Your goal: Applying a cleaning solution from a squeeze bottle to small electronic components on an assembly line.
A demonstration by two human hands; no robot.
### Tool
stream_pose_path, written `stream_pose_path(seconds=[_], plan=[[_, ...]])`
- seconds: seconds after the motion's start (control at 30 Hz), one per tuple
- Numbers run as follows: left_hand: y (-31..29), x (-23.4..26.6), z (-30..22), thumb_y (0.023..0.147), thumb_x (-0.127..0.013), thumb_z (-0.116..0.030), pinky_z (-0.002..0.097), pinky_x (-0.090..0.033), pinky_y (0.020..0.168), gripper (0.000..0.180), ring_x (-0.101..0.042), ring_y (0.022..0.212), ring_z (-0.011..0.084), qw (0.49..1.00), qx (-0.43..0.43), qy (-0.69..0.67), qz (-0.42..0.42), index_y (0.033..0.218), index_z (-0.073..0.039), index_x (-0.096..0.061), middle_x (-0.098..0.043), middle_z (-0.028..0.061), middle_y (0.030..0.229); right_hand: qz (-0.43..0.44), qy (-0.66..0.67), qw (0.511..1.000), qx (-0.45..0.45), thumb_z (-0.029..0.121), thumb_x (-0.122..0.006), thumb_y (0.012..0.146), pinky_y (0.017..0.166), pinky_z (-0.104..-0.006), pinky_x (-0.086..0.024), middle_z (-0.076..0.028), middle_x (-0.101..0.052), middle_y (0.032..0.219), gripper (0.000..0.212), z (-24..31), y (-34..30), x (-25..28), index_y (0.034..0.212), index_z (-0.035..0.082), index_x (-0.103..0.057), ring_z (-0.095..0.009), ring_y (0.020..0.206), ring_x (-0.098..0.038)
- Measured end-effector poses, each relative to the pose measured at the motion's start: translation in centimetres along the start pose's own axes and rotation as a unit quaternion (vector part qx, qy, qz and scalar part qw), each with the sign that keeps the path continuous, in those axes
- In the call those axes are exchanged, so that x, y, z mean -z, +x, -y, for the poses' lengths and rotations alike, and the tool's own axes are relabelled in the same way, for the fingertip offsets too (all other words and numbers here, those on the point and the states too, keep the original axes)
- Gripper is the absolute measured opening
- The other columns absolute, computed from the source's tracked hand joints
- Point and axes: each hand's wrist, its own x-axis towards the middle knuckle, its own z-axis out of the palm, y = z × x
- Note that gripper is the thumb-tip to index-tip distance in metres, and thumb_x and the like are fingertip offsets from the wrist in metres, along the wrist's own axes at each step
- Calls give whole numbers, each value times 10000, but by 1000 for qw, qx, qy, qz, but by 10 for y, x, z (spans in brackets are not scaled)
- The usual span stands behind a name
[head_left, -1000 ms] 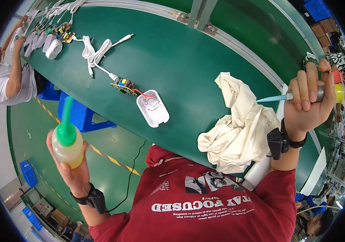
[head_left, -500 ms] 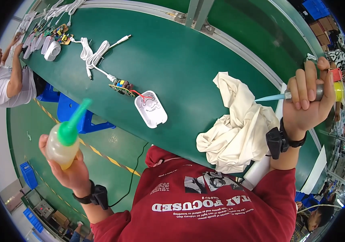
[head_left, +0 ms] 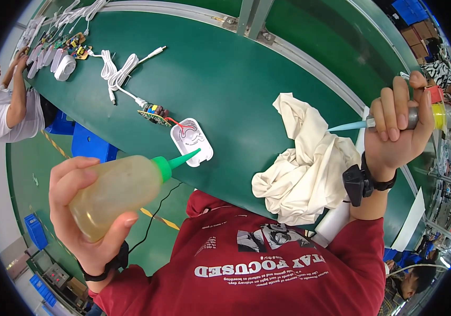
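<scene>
My left hand [head_left: 64, 196] grips a squeeze bottle [head_left: 117, 192] of cloudy yellowish liquid, tipped nearly onto its side. Its green nozzle [head_left: 183, 158] points right, and the tip overlaps the open white plastic housing [head_left: 194, 150] in the picture; whether it touches cannot be made out. Red wires run from that housing to a small circuit board [head_left: 154, 113], joined to a bundled white cable [head_left: 120, 76]. Raised at the right, my right hand [head_left: 396, 139] is closed around a grey cylindrical dispenser [head_left: 419, 120] with a yellow band and a pale blue tapered nozzle [head_left: 346, 127].
A crumpled cream cloth [head_left: 304, 168] lies on the green table [head_left: 236, 89], below the blue nozzle. More housings [head_left: 65, 68], boards and cables sit at the far left, near another person [head_left: 17, 105]. A metal rail [head_left: 310, 66] edges the table's far side. A blue stool [head_left: 91, 142] stands left.
My left hand has tilted the bottle from upright to nearly sideways, swinging its nozzle right to the white housing. My right hand keeps its grip on the dispenser, almost unmoved.
</scene>
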Motion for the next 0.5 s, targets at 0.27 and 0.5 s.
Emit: stream_pose_path(seconds=[0.27, 0.5], plan=[[26, -10, -18, 581, -852, -175, 352, -511, 648, 573, -585, 838, 289, 984, -109, 88, 113, 1048, -40, -548, -567, 170, 971, 3, 6, 1000, -2, 248, -329, 1001, 346, -183, -253, 24, -358, 583, 273, -1, 0, -1, 1054, 25, -476, -40, 409, -283], [29, -15, -19, 562, -850, -135, 358, -509, 629, 566, -586, 835, 295, 978, -125, 99, 132, 1037, -48, -554, -577, 158, 943, 2, 10, 1000, 0, 255, -335, 1000, 348, -181, -250, 25, -358, 582, 274, -3, -2, 2, 1055, 26, -474, -37, 409, -283]])
